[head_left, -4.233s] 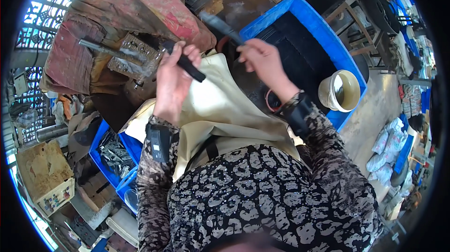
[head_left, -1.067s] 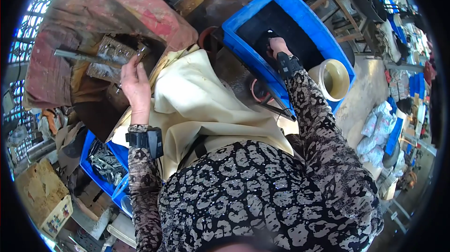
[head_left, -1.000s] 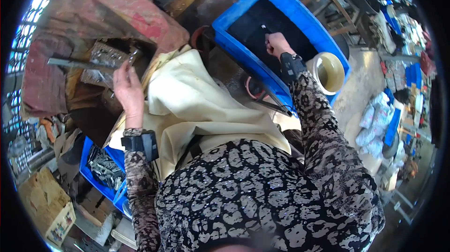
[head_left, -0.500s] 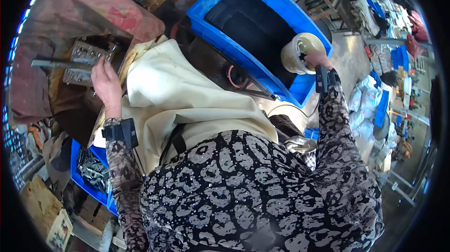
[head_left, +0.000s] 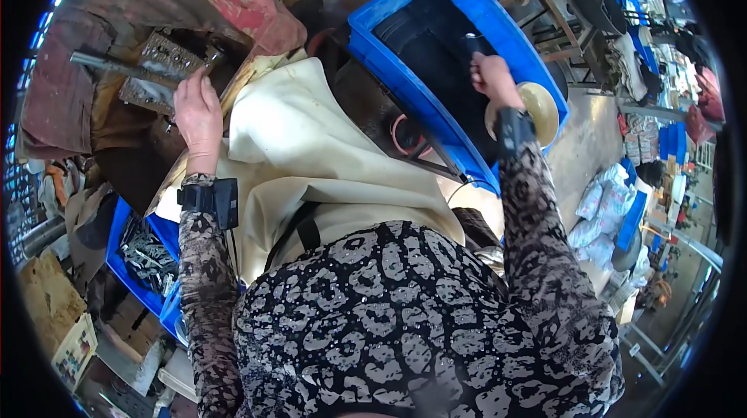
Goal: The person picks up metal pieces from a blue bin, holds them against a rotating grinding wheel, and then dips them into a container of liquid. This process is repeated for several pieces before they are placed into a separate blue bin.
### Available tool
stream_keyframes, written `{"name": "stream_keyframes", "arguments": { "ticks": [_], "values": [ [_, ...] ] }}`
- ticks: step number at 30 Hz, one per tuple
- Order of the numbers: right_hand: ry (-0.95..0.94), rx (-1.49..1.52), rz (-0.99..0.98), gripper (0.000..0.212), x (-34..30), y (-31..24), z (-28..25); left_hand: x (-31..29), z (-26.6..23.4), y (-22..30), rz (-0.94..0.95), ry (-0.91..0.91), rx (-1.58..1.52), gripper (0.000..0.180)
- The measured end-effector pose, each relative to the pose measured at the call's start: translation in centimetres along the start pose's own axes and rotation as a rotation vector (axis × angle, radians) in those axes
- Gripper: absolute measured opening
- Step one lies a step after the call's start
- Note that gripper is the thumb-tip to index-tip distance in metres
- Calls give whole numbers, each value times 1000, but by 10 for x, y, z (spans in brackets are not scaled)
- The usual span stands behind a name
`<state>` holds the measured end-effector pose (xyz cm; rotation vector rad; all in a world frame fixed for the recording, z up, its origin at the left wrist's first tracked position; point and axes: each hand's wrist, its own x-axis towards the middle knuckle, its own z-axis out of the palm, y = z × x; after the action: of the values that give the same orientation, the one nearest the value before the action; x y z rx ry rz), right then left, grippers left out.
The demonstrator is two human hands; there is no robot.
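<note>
My left hand (head_left: 197, 111) is at the left, fingers bent and pressed together at the edge of a metal block fixture (head_left: 167, 56). What its fingertips grip, if anything, is hidden. A grey metal bar (head_left: 109, 62) lies across the fixture and sticks out to the left. My right hand (head_left: 492, 80) is closed in a fist over the blue tub (head_left: 537, 45). A small dark thing with a shiny edge (head_left: 472, 36) shows just beyond its fingers, too small to name. Behind the right wrist, a cream-coloured bucket (head_left: 543, 111) stands inside the tub and is partly hidden.
A cream apron (head_left: 334, 153) covers my lap. Stained reddish cloth (head_left: 62, 99) drapes around the fixture. At the lower left a blue bin (head_left: 117, 258) holds several metal parts (head_left: 148, 255). Wooden frames (head_left: 548, 13) stand past the tub, and pale sacks (head_left: 603, 208) lie at the right.
My right hand has come out of the bucket and moved left and away from me over the tub. My left hand stays at the fixture. The whole view has shifted slightly.
</note>
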<state>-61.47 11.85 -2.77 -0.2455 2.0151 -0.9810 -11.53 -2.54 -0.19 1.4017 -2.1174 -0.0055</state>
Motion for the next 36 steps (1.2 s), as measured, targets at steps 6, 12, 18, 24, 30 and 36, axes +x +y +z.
{"name": "stream_keyframes", "arguments": {
  "ticks": [6,12,18,24,30,36],
  "values": [
    [-18,-26,75,27,87,25,115,-10,-8,-12,-35,-12,-6,25],
    [-23,-789,-576,24,160,82,120,-7,0,-8,-25,-6,-98,22],
    [-9,-923,-926,16,143,72,122,-3,-3,-3,-46,-33,-139,22],
    [-126,-510,-331,32,147,71,125,0,0,2,-52,-71,-151,23],
    [5,-816,-418,45,115,44,155,-8,1,-8,-62,-71,-114,26],
    [48,-947,-270,54,84,8,123,-4,-3,-2,-100,-95,-118,27]
  ]
}}
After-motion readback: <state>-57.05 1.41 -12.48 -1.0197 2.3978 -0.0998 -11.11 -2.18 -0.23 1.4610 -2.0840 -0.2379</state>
